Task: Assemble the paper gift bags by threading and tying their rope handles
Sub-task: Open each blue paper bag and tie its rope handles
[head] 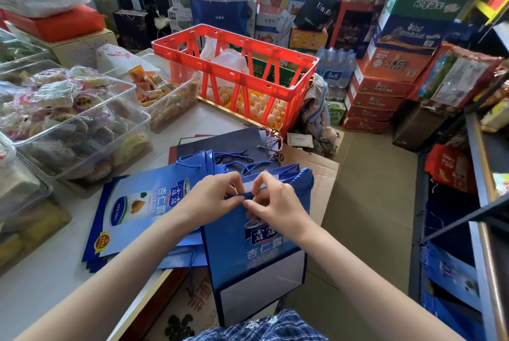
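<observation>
Pinching a blue rope (242, 197) between left hand (213, 197) and right hand (275, 203) (fingertips meeting) atop the near blue bag (253, 255).

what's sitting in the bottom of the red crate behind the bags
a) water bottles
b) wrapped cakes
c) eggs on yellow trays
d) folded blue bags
c: through the open sides of the red crate rows of pale eggs show on yellow trays, with a white plastic bag lying above them.
</observation>
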`<action>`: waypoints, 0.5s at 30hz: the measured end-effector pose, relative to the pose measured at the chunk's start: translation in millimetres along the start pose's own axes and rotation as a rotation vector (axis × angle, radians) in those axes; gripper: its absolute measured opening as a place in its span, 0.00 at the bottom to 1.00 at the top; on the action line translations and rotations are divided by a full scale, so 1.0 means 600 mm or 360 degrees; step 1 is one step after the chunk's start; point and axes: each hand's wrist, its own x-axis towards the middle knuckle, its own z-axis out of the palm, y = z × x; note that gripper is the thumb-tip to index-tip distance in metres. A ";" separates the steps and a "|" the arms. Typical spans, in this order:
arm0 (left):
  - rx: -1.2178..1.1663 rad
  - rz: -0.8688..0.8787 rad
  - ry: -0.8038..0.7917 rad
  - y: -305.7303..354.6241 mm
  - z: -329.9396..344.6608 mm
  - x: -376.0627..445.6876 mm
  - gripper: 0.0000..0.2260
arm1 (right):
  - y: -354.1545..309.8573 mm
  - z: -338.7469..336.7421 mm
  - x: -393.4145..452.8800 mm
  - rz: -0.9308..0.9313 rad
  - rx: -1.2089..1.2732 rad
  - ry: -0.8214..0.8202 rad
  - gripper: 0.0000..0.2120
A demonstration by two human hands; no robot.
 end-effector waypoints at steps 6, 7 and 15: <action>-0.0074 0.0071 -0.0149 -0.010 0.007 -0.015 0.12 | 0.012 -0.005 -0.010 -0.0122 -0.0519 -0.0140 0.14; -0.0087 0.0077 -0.0135 -0.012 0.006 -0.015 0.12 | 0.015 -0.010 -0.011 -0.0208 -0.0688 -0.0075 0.17; 0.0214 0.0316 -0.0124 -0.011 -0.009 -0.019 0.09 | 0.037 -0.033 -0.001 -0.0501 -0.0984 0.0116 0.12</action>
